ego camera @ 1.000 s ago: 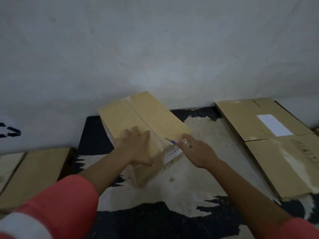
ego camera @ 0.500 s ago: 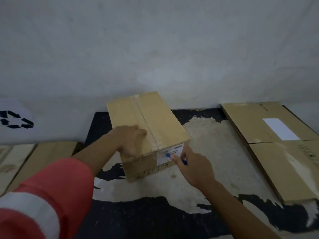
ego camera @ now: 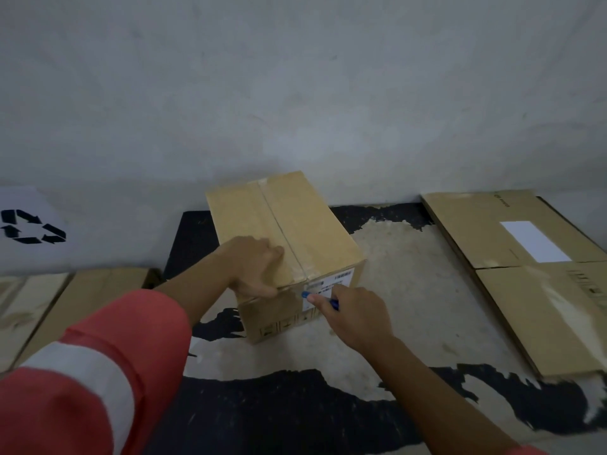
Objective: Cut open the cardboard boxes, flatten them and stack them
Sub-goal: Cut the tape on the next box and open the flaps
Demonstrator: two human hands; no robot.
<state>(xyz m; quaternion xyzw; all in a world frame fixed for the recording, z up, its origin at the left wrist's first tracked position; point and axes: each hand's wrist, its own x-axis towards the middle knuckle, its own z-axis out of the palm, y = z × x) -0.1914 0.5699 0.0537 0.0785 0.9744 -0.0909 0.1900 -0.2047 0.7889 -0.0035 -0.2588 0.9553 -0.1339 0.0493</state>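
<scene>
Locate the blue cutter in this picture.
In the head view, the blue cutter sits just right of centre, pinched in the right hand, its tip at the near face of the taped box, beside the white label.

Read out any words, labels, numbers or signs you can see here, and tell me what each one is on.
No words or numbers are legible.
Recycling symbol, black arrows: on the white sheet, left.
Label on the box: barcode and print, too blurred.
Box front, low: printed marks, too blurred.
Flat cardboard, right: small print too blurred; white label looks blank.
</scene>
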